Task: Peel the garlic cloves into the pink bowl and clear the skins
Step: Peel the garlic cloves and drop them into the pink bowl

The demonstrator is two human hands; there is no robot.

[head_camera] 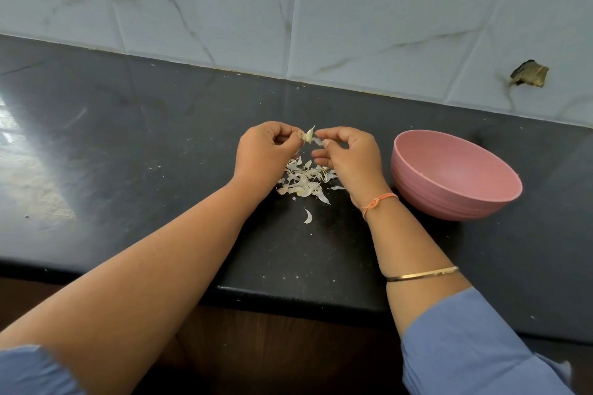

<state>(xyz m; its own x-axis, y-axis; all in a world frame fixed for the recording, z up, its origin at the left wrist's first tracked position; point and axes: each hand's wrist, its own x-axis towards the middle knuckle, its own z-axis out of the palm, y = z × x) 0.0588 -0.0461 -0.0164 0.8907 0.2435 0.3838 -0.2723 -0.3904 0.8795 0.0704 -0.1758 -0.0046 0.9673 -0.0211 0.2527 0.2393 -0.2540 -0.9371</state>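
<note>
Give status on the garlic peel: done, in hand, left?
Done: a pile of skins on the counter suggests cloves already peeled, though none show in the pink bowl. In hand: left hand holds a clove while right hand pinches a strip of skin off it. Left: clove into bowl, skins not yet cleared.

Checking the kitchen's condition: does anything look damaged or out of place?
Yes: a wall tile behind the bowl, to its right, has a ragged dark hole with a crack trailing from it. Loose skins litter the counter beside the bowl, as peeling would leave.
</note>
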